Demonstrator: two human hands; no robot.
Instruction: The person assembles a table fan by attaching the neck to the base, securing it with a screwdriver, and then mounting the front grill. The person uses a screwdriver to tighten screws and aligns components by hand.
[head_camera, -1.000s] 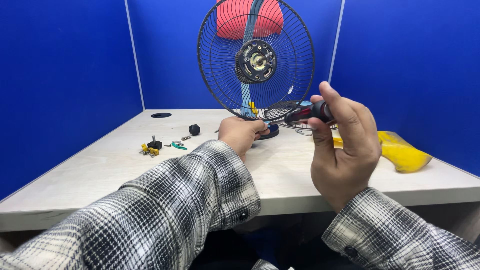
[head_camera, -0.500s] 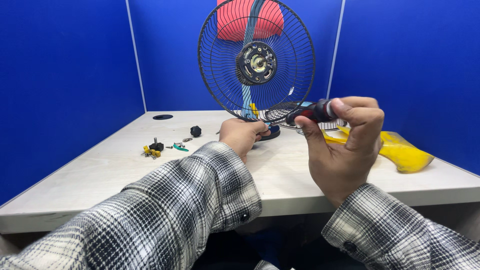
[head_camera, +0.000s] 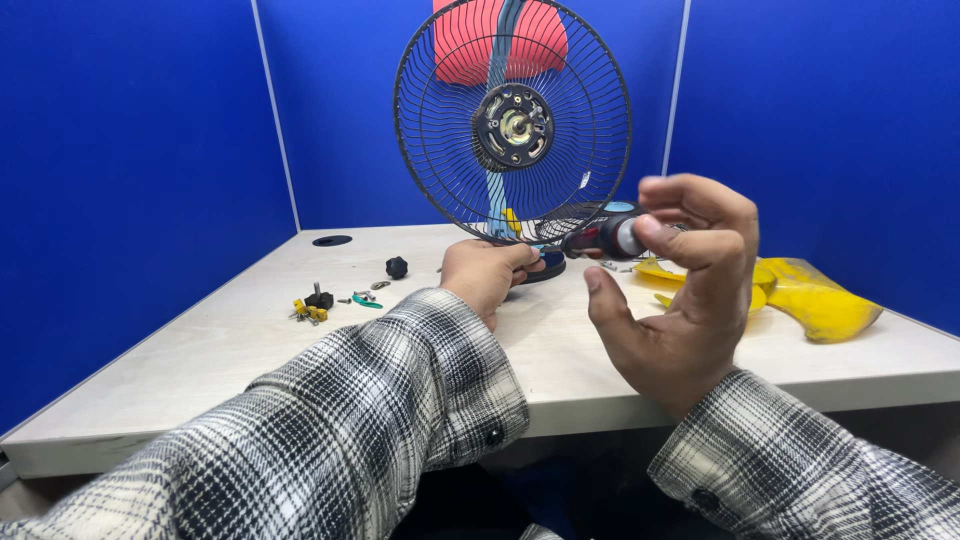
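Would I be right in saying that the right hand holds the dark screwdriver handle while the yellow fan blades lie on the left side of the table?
Not quite. In the head view the right hand does hold the dark screwdriver handle, but the yellow fan blades lie on the right side of the table, beside that hand, not on the left.

Bright, even overhead light, soft shadows, sharp focus throughout.

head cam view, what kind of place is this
Probably a workbench booth for taking appliances apart: blue partition walls close in a pale table bearing a stripped fan with a wire guard, loose small parts and yellow blades.
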